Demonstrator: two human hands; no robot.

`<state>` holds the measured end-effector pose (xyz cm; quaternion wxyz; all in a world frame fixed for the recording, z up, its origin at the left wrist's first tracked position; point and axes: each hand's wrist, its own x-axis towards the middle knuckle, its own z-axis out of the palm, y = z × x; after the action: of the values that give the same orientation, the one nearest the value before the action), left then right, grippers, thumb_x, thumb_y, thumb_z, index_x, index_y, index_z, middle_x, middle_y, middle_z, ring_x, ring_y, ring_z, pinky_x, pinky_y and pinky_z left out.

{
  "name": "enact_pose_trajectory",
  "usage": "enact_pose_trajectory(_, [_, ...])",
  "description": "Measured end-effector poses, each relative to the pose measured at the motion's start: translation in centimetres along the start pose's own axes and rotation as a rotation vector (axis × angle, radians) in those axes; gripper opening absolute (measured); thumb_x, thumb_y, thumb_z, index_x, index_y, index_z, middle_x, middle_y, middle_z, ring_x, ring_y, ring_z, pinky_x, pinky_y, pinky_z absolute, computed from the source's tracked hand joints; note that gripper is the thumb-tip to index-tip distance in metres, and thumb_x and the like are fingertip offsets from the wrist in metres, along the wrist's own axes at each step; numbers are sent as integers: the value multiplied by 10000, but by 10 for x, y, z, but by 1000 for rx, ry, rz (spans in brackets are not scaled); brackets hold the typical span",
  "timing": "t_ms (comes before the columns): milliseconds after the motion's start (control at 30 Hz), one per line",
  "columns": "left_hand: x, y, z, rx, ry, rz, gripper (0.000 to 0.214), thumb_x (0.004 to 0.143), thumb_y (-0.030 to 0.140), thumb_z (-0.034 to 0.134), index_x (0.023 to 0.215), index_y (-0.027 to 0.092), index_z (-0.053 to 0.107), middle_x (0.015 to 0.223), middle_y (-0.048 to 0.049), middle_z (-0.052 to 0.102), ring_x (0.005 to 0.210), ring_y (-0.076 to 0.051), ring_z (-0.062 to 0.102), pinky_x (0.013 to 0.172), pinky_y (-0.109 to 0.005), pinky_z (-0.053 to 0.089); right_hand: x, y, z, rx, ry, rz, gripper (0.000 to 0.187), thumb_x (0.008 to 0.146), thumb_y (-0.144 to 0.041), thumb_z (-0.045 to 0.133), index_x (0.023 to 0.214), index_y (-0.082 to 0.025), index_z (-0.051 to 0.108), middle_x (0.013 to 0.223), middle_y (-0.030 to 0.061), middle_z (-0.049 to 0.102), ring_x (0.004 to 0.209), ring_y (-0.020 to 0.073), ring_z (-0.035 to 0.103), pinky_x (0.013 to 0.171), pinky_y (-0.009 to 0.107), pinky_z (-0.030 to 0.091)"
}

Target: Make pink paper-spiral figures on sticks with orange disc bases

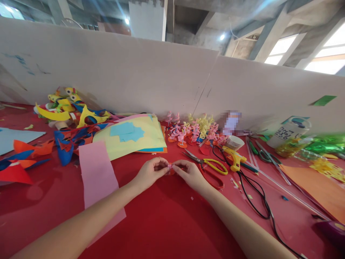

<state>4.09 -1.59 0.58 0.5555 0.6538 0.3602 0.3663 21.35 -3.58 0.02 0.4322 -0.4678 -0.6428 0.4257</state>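
Windows (283, 48): blown out to white, high beyond the right hand (192, 174).
Lamps (222, 36): small glaring spots, high past the hands; bluish streaks slant nearby.
Ceiling (253, 10): dim, grey.
Partition (121, 72): softly, fairly evenly lit behind the hands.
Worktop (161, 223): darker, shadowed red between the forearms (107, 212); faint sheen well left of the left hand (149, 174).
Green plastic (323, 144): smeared, far right of the right hand.
Card (232, 123): coarsely pixelated edges, past the right hand.
Pink piece (169, 166): between the hands, too small for crisp detail.
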Motion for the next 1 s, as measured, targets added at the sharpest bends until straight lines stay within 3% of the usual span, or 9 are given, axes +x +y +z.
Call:
enact_pose_trajectory(267, [0, -1, 0, -19, 6, -6, 143, 736, 278, 628, 779, 170, 545, 761, 1, 627, 750, -165, 658, 757, -323, 512, -1, -1, 2, -34, 58, 10, 226, 760, -384, 589, 778, -165, 645, 764, 50, 683, 707, 170, 617, 641, 269, 468])
enact_pose_trajectory(1000, [-1, -7, -1, 20, 29, 10, 178, 743, 318, 646, 825, 160, 630, 813, -43, 691, 774, -188, 670, 775, -332, 529, -6, -4, 5, -380, 159, -187, 122, 792, -209, 540, 719, -179, 633, 734, 45, 657, 653, 156, 598, 640, 264, 465])
